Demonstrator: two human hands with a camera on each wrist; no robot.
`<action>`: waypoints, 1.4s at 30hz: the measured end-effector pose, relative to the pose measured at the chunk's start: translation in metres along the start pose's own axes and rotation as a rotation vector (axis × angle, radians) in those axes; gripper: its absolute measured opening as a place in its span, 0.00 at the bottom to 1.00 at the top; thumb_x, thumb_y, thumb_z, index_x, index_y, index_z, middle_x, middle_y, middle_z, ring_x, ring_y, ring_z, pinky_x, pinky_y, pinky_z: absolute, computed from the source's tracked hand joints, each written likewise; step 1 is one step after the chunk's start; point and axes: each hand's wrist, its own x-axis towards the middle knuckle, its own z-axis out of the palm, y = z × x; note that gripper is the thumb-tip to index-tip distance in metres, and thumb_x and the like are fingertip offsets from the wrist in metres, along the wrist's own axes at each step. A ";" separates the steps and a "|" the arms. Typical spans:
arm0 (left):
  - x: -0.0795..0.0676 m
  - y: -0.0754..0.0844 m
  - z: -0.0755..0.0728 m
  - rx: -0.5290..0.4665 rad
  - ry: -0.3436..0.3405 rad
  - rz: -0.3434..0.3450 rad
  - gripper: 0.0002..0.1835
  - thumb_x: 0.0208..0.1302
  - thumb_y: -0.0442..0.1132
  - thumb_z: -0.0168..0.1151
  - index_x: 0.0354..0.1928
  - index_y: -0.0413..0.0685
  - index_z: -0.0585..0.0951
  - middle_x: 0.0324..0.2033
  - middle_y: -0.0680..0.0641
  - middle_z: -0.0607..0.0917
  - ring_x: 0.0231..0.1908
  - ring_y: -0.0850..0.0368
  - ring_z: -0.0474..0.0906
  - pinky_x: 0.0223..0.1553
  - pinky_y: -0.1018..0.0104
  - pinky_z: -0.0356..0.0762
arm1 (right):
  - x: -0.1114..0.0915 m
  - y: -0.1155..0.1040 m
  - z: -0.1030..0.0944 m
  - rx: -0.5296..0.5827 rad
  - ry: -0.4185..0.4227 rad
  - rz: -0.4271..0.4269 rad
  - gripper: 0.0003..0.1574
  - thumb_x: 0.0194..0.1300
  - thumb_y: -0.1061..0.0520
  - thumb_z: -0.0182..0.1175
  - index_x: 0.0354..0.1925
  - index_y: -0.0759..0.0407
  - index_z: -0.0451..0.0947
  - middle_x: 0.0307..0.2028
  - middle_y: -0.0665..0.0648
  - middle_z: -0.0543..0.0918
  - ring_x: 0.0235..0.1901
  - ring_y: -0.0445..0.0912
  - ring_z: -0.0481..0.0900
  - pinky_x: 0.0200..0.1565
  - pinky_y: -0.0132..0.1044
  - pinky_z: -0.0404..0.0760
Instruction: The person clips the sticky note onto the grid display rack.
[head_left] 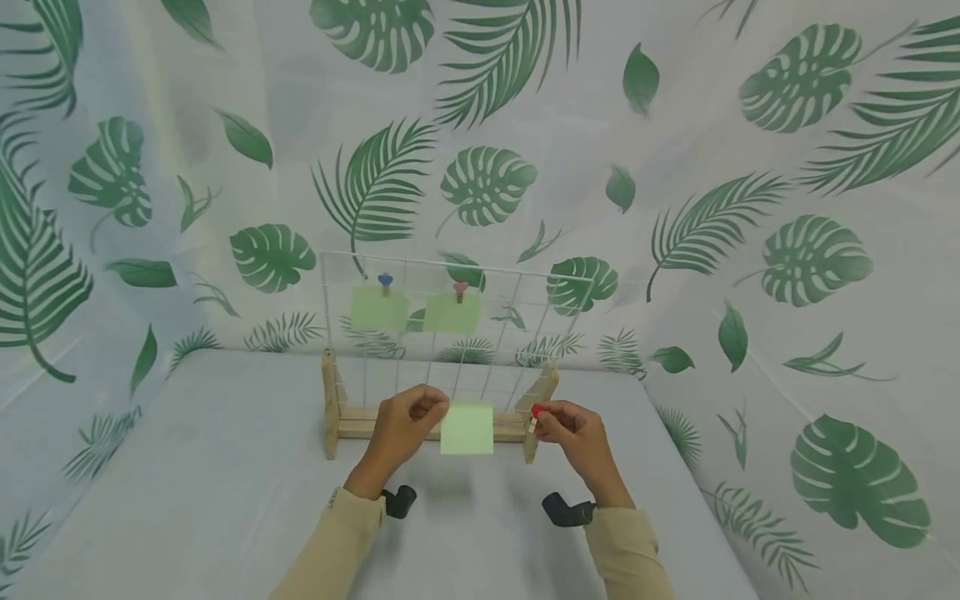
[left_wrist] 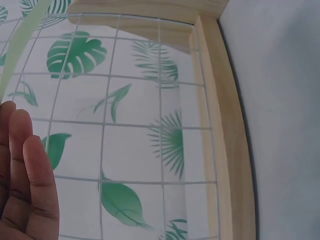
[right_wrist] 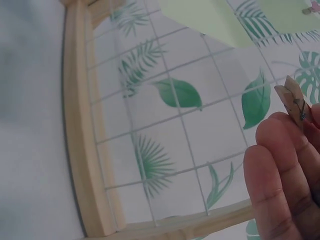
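By its left edge, my left hand (head_left: 401,429) pinches a pale green sticky note (head_left: 467,429) in front of the wire grid (head_left: 491,354). The left wrist view catches this note (left_wrist: 22,40) nearly edge-on above the fingers (left_wrist: 40,170). To the right of the note, my right hand (head_left: 583,437) pinches a small wooden clothespin (head_left: 536,414) with a red top. Its wooden tips (right_wrist: 292,97) stick out past the fingertips in the right wrist view, apart from the grid. The thumbs are largely hidden in both wrist views.
Two green notes hang side by side on the grid's upper left, one under a blue heart clip (head_left: 386,280), the other under a pink heart clip (head_left: 460,288). A wooden stand (head_left: 330,408) holds the grid on the white table (head_left: 247,467). Leaf-patterned curtain (head_left: 570,175) surrounds the table.
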 end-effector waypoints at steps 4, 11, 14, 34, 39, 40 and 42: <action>0.003 0.001 -0.002 0.008 0.000 0.015 0.02 0.75 0.36 0.71 0.43 0.47 0.90 0.35 0.51 0.92 0.36 0.56 0.87 0.43 0.62 0.87 | 0.003 -0.004 0.000 0.000 -0.019 -0.027 0.14 0.78 0.67 0.63 0.53 0.79 0.83 0.42 0.74 0.88 0.34 0.38 0.87 0.42 0.30 0.89; 0.009 0.010 -0.003 0.026 -0.023 0.016 0.03 0.75 0.38 0.71 0.44 0.48 0.90 0.36 0.52 0.92 0.35 0.58 0.87 0.43 0.60 0.87 | 0.009 -0.011 -0.001 -0.004 -0.032 -0.027 0.15 0.78 0.66 0.63 0.54 0.79 0.83 0.42 0.71 0.88 0.35 0.39 0.87 0.43 0.30 0.89; 0.011 0.011 -0.002 0.025 -0.021 0.027 0.03 0.75 0.38 0.71 0.44 0.48 0.90 0.36 0.51 0.92 0.34 0.59 0.86 0.41 0.61 0.86 | 0.010 -0.013 -0.002 -0.021 -0.032 -0.024 0.15 0.78 0.66 0.63 0.54 0.78 0.83 0.42 0.70 0.88 0.36 0.39 0.87 0.43 0.30 0.89; 0.028 0.026 0.000 0.023 -0.025 0.095 0.04 0.76 0.38 0.70 0.46 0.46 0.90 0.38 0.50 0.92 0.38 0.54 0.88 0.44 0.55 0.89 | 0.020 -0.030 -0.013 -0.056 -0.030 -0.082 0.16 0.79 0.64 0.63 0.56 0.77 0.82 0.48 0.74 0.88 0.38 0.37 0.86 0.44 0.28 0.88; 0.029 0.027 -0.001 0.017 -0.027 0.076 0.04 0.76 0.37 0.70 0.47 0.46 0.90 0.38 0.50 0.93 0.37 0.55 0.88 0.42 0.58 0.89 | 0.020 -0.033 -0.013 -0.060 -0.034 -0.072 0.16 0.79 0.63 0.64 0.55 0.76 0.84 0.47 0.72 0.88 0.39 0.39 0.86 0.44 0.29 0.88; 0.029 0.028 -0.001 0.013 -0.026 0.075 0.04 0.75 0.36 0.70 0.47 0.46 0.90 0.38 0.49 0.92 0.36 0.55 0.88 0.41 0.59 0.89 | 0.020 -0.033 -0.013 -0.062 -0.032 -0.070 0.15 0.79 0.63 0.64 0.55 0.76 0.84 0.47 0.72 0.88 0.39 0.39 0.86 0.44 0.29 0.88; 0.030 0.028 -0.002 0.002 -0.023 0.075 0.04 0.75 0.36 0.70 0.47 0.45 0.90 0.38 0.49 0.92 0.35 0.55 0.88 0.38 0.62 0.89 | 0.020 -0.035 -0.013 -0.072 -0.026 -0.070 0.15 0.78 0.63 0.65 0.55 0.75 0.84 0.48 0.71 0.88 0.40 0.39 0.86 0.45 0.29 0.88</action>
